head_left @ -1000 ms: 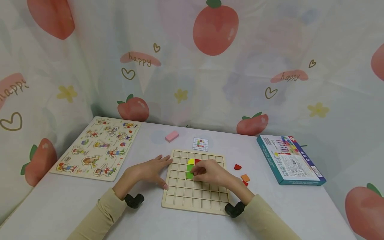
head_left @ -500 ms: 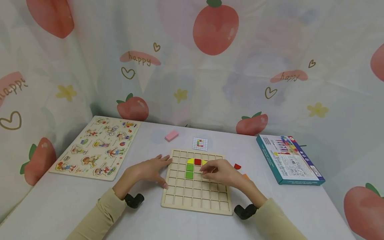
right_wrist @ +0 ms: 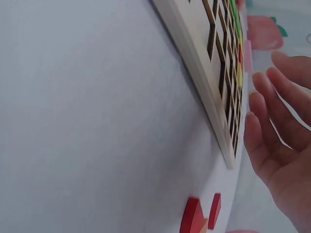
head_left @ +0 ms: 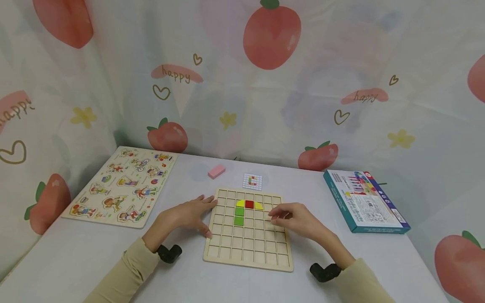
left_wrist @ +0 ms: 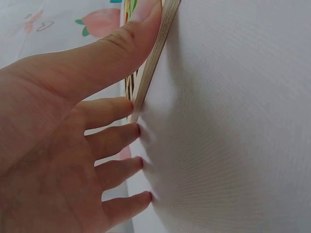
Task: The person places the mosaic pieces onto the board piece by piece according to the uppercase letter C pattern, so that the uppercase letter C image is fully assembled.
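Note:
A wooden grid board (head_left: pixel 248 248) lies flat in front of me. Its upper rows hold a yellow quarter-round (head_left: pixel 240 204), a red square (head_left: pixel 249 204), a second yellow quarter-round (head_left: pixel 259 205) and two green squares (head_left: pixel 239 216) stacked below. My left hand (head_left: pixel 191 214) rests flat on the table, its thumb (left_wrist: pixel 121 43) pressed against the board's left edge (left_wrist: pixel 153 58). Over the board's right edge (right_wrist: pixel 204 73) hovers my right hand (head_left: pixel 289 216), fingers (right_wrist: pixel 272 97) relaxed and holding nothing. Loose red pieces (right_wrist: pixel 197 216) lie on the table beside it, hidden in the head view.
A small pattern card (head_left: pixel 252 181) and a pink block (head_left: pixel 217 171) lie behind the board. A wooden character puzzle (head_left: pixel 123 187) sits far left, a blue box (head_left: pixel 363 201) far right. A strawberry-print curtain (head_left: pixel 265 84) closes off the back and sides.
My right hand has drawn back from the board's middle to its right edge, leaving a yellow quarter-round in the cell right of the red square. The left hand has stayed put.

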Tool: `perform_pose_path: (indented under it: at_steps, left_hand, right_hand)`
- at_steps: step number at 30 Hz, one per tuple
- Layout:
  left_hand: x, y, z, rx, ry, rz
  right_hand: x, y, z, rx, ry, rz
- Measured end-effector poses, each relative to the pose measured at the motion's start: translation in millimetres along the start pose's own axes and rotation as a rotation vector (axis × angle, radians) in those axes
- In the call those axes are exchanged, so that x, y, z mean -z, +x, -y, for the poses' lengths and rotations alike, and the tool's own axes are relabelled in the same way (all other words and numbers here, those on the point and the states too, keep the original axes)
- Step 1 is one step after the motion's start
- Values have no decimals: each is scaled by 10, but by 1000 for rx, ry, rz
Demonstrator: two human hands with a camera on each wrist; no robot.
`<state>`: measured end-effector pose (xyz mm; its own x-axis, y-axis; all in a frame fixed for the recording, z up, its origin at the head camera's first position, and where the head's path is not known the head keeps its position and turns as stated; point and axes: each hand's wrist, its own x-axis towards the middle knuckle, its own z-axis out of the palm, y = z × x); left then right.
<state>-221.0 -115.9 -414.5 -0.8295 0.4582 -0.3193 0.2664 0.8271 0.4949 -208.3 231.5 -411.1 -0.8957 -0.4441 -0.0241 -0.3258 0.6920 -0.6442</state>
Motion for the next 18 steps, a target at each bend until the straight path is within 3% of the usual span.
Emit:
perform_pose_path:
  at_steps: [18]
  left_hand:
    - [2,-31,-13,-9,-4,-8]
  right_hand:
    - [269,-250,-370,-108,1,-81]
